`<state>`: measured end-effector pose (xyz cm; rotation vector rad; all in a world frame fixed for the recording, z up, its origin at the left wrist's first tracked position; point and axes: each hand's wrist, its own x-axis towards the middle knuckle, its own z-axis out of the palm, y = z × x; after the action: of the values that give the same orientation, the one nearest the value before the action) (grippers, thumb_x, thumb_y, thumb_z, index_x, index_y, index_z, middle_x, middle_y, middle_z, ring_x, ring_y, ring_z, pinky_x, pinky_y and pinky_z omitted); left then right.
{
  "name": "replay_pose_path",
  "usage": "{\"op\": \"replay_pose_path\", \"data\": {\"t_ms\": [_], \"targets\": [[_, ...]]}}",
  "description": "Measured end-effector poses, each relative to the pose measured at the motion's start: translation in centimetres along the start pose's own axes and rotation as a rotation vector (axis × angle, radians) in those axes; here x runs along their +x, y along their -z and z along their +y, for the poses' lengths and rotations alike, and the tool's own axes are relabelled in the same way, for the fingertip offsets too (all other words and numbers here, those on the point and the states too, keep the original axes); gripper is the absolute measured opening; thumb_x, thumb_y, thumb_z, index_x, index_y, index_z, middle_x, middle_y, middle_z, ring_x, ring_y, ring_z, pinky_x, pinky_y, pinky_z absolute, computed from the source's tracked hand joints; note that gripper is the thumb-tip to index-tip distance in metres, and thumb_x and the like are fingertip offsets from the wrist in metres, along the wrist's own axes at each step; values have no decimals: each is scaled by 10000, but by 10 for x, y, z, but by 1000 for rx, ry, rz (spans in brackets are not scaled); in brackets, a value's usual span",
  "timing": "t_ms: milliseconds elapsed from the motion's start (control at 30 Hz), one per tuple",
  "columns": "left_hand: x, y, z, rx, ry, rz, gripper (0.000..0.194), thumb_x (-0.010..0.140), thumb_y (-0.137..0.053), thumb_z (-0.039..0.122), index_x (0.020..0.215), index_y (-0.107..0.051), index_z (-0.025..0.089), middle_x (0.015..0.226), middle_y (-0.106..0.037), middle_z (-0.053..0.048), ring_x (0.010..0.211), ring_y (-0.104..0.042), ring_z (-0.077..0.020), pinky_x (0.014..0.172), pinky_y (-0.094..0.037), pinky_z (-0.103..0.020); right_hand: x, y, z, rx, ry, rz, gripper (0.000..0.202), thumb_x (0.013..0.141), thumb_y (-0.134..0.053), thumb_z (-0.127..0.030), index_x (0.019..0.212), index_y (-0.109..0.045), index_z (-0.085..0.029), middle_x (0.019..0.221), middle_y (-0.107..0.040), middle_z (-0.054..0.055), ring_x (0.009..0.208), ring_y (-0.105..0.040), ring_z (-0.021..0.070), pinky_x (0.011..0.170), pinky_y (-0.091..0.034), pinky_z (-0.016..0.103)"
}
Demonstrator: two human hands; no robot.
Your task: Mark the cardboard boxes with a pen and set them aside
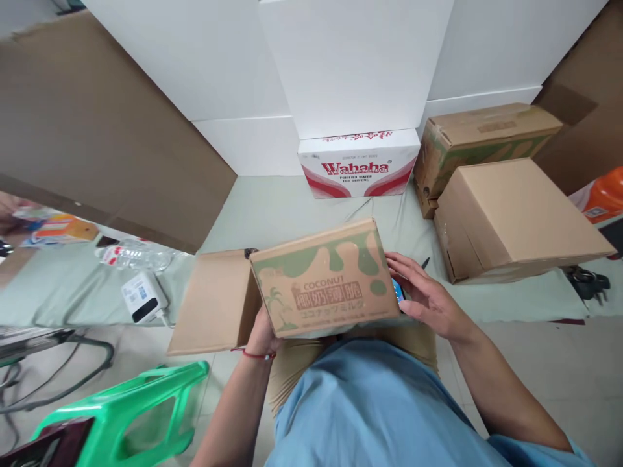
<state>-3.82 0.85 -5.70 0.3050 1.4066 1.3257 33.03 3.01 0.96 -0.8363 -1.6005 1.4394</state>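
A brown cardboard box [331,279] with green drip print and the word COCONUT is tilted in front of my body, over the table edge. My left hand [263,329] grips it at the lower left corner; the fingers are hidden behind the box. At the right end, my right hand [426,295] holds the box's side, with fingers along the edge and the thumb lower down. Between that thumb and fingers shows a small lit blue screen [398,292], mostly covered. A plain cardboard box [214,301] sits directly left of the printed one, jutting past the table edge.
At the back stands a white and red Wahaha carton [360,170]. To the right are a plain carton [525,220] and a green-printed carton [487,133]. A plastic bottle [143,256] and white device [143,297] lie left, above a green stool [131,415]. Cardboard panels flank the table.
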Motion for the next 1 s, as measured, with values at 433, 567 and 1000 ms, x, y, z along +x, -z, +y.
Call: {"op": "replay_pose_path", "data": {"t_ms": [433, 567, 1000], "targets": [[-39, -13, 55, 46, -169, -3, 745, 605, -867, 890, 852, -739, 199, 621, -554, 42, 503, -406, -79, 370, -284, -164, 18, -14, 12, -152, -169, 192, 667, 1045, -640, -626, 1612, -576, -280, 1684, -563, 104, 1555, -538, 319, 1288, -476, 503], [-55, -17, 68, 99, -313, -36, 660, 685, -860, 840, 802, -739, 202, 651, -535, 11, 576, -421, -111, 407, -282, -188, 23, -23, 9, 24, -260, 227, 663, 1042, -615, -673, 1577, -620, -281, 1569, -677, 95, 1458, -631, 313, 1220, -541, 481], [-68, -33, 106, 885, -901, 115, 354, 934, -800, 518, 1227, -809, 320, 1087, -660, -44, 1201, -553, -293, 1106, -417, -443, 27, -35, 8, 336, -611, 320, 853, 993, -678, -613, 1740, -355, -357, 1511, -707, 88, 1181, -765, 277, 785, -676, 371]]}}
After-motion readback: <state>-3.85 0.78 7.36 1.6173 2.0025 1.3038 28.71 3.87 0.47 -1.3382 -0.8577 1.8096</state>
